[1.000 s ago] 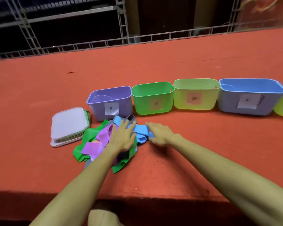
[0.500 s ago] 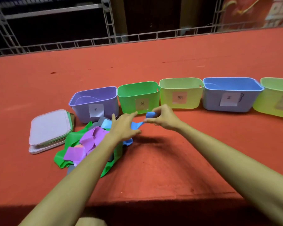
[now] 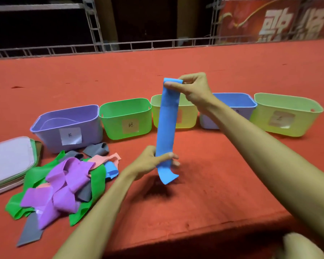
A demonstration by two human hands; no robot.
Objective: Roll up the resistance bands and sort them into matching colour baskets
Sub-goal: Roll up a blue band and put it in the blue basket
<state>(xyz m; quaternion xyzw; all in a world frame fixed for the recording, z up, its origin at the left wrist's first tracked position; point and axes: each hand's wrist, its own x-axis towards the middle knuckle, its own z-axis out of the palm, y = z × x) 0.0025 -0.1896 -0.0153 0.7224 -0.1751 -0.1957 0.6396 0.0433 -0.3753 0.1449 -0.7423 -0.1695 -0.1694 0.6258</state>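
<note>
A blue resistance band (image 3: 166,128) hangs upright above the red table. My right hand (image 3: 195,88) pinches its top end, and my left hand (image 3: 151,162) grips it near the bottom, with a short tail curling below. A tangled pile of bands (image 3: 64,180) in green, purple, grey, pink and blue lies at the left. Behind stand a purple basket (image 3: 51,135), a green basket (image 3: 110,118), a yellow-green basket (image 3: 187,118), a blue basket (image 3: 239,101) partly hidden by my right arm, and another yellow-green basket (image 3: 307,120).
A stack of flat lids (image 3: 7,161) lies at the far left beside the purple basket. The table's front edge (image 3: 213,232) runs close below my arms. A metal railing (image 3: 157,45) borders the far side.
Both hands have lifted the blue band out of the pile and pulled it out straight, right hand rising, left hand holding the lower part. The camera has shifted.
</note>
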